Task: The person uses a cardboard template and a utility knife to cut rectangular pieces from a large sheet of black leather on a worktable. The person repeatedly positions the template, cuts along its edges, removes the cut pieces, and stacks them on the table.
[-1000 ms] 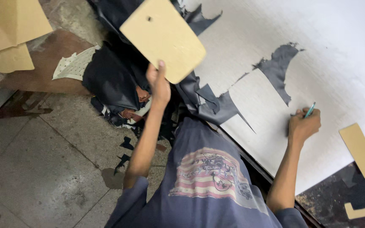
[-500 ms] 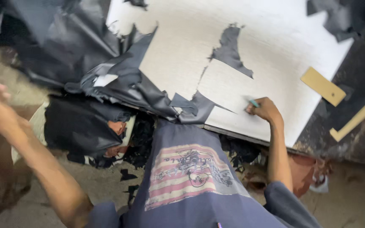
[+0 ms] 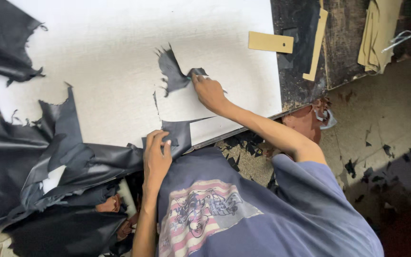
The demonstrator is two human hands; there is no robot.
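Note:
My right hand [image 3: 210,93] lies on the white cutting sheet [image 3: 110,52], closed around a thin green-tipped tool [image 3: 189,77]. The tool's tip touches a jagged black leather scrap [image 3: 173,71]. My left hand [image 3: 156,154] rests at the table's near edge with its fingers pressing down a flap of the black leather sheet [image 3: 179,134]. That leather runs on to the left as a crumpled mass [image 3: 58,166] hanging off the table. My blue printed shirt [image 3: 243,214] fills the bottom of the view.
A tan rectangular template [image 3: 270,42] and a long tan strip [image 3: 316,45] lie at the sheet's right edge. Stacked tan card [image 3: 379,33] sits at the far right. More black leather [image 3: 5,43] covers the upper left. Dark offcuts litter the floor [image 3: 372,133].
My left hand, which held a tan template up, swung it away to the left and now presses the leather at the table edge. My right hand moved the tool onto the black scrap.

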